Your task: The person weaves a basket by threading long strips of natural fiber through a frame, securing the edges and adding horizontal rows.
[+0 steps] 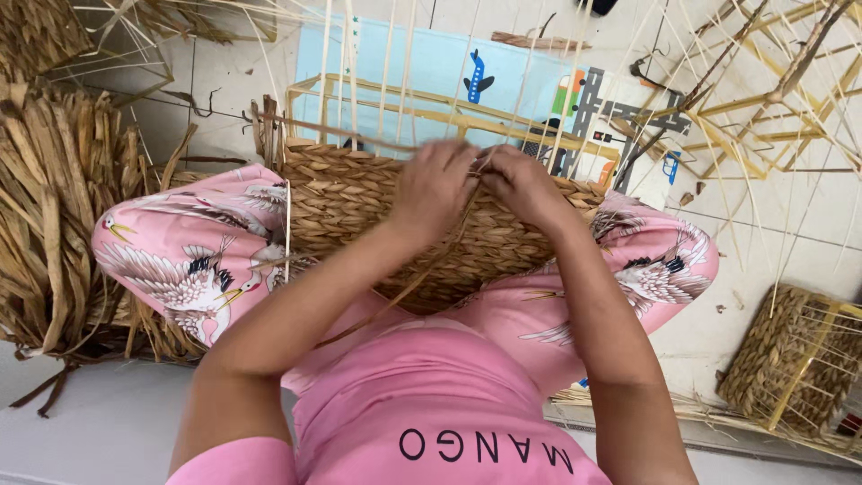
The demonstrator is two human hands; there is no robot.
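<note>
A half-woven basket of brown plaited straw rests between my knees, with pale upright ribs rising from its rim. My left hand sits on the basket's top edge, fingers closed on a straw strand. My right hand is right beside it, touching it, pinching the same weaving strand, which trails down toward my lap. Both hands blur slightly at the fingertips.
A big heap of dried straw lies at my left. A finished woven basket with ribs stands at lower right. Bare wooden frames lie at upper right on the tiled floor. A light blue play mat is under the work.
</note>
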